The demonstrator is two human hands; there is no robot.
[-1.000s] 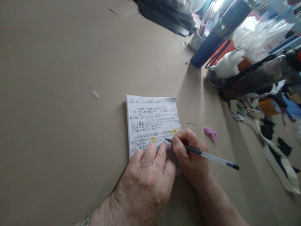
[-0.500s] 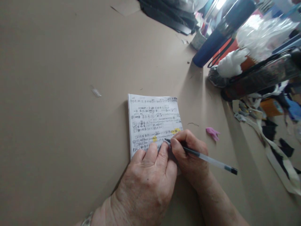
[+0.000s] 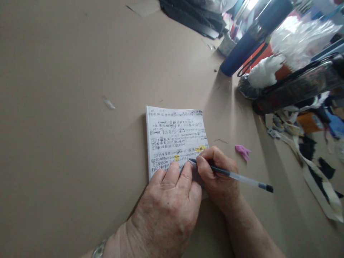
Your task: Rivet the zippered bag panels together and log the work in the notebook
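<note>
A small white notepad [image 3: 174, 123], filled with dark handwriting and a few yellow highlighted spots, lies on the table in the head view. My left hand [image 3: 168, 204] rests flat across its lower part, fingers stretched out and hiding the bottom lines. Between the thumb and fingers of my right hand [image 3: 219, 175] is a pen [image 3: 242, 178] with a clear barrel and black ends. Its tip touches or nearly touches the page, just beyond my left fingertips. A pink scrap [image 3: 243, 153] lies on the table right of my right hand.
A blue flask [image 3: 249, 39] stands at the upper right, near a dark bottle [image 3: 295, 82] and a crumpled clear plastic bag [image 3: 303, 39]. Cream strap [image 3: 314, 193] and dark scraps lie along the right. Black folded material [image 3: 190, 16] is at the top. A bit of clear plastic [image 3: 109, 104] lies left.
The pen's rear end has swung slightly up and to the right as my right hand shifts a little. More handwriting shows near the tip. My left hand stays nearly still.
</note>
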